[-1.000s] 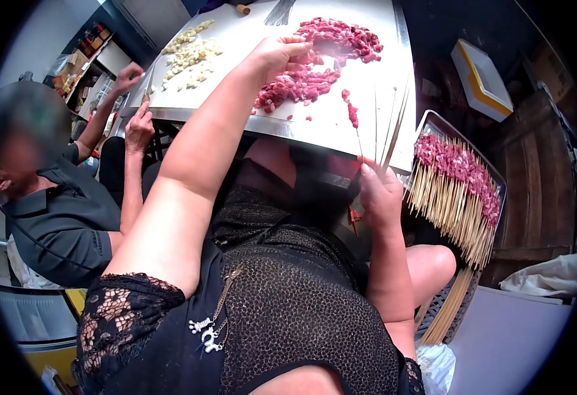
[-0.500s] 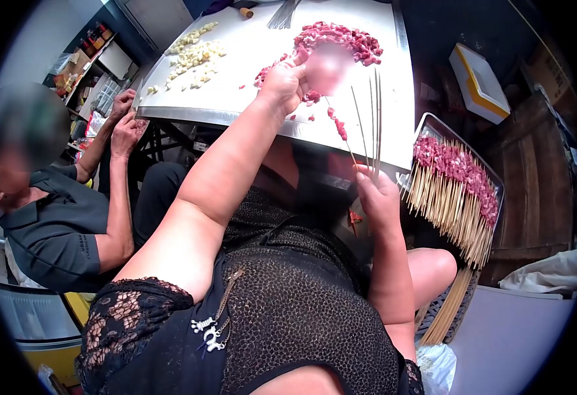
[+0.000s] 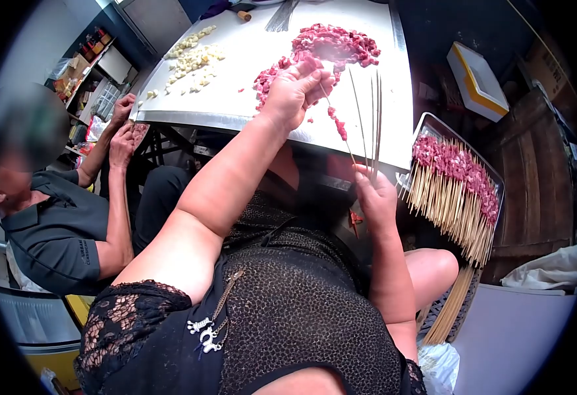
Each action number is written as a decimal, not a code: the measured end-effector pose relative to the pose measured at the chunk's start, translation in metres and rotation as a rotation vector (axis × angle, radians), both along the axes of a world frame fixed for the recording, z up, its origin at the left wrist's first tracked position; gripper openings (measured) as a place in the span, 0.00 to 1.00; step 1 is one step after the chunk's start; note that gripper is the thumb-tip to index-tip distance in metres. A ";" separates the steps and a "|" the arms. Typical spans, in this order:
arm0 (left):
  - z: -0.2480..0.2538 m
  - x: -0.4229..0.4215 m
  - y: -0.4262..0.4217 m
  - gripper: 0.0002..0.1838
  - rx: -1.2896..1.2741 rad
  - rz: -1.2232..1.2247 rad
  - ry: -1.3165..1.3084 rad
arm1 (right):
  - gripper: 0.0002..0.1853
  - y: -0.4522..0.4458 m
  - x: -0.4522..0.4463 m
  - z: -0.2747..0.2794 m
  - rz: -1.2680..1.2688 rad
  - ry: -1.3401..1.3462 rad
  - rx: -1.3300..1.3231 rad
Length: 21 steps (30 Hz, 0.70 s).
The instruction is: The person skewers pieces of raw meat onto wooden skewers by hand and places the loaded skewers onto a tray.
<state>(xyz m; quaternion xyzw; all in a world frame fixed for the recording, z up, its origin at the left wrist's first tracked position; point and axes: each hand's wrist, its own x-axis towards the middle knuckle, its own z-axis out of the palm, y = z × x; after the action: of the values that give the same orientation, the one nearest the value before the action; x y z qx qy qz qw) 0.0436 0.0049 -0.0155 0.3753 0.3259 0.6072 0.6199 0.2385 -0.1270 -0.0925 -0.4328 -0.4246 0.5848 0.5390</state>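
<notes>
My right hand (image 3: 375, 194) is closed round the lower ends of several thin skewers (image 3: 377, 118). One leans left and carries small pieces of raw red meat (image 3: 336, 124) along its middle; the others are bare. At that skewer's upper end is my left hand (image 3: 293, 92), its fingers curled and pinched over what looks like a piece of meat, mostly hidden by the fingers. Just beyond it, a heap of cut raw meat (image 3: 341, 41) lies on the white table (image 3: 242, 76), with more pieces beside the hand.
Pale cut chunks (image 3: 196, 59) lie on the table's left. A metal tray (image 3: 497, 178) of loaded skewers (image 3: 456, 191) stands at right, above a bundle of bare sticks (image 3: 450, 306). Another person (image 3: 58, 217) sits at left, hands by the table edge. A white-and-yellow box (image 3: 478, 82) stands behind.
My left hand has come from the meat heap down and slightly right to the skewer's upper end. My right hand and its skewers have hardly moved.
</notes>
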 end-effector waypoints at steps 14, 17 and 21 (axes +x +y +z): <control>0.013 -0.005 -0.004 0.10 -0.028 -0.037 0.018 | 0.09 -0.001 -0.001 -0.001 -0.071 -0.147 0.120; 0.012 0.006 -0.009 0.09 -0.010 0.019 -0.036 | 0.09 -0.002 -0.004 -0.004 -0.064 -0.093 0.104; 0.013 0.012 -0.013 0.09 -0.039 0.041 -0.053 | 0.08 -0.002 -0.005 -0.005 -0.073 -0.073 0.125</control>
<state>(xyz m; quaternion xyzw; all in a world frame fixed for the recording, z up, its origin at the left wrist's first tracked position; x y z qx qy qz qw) 0.0559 -0.0083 -0.0028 0.3400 0.3289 0.6230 0.6230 0.2337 -0.1290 -0.0971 -0.4343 -0.4637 0.5210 0.5700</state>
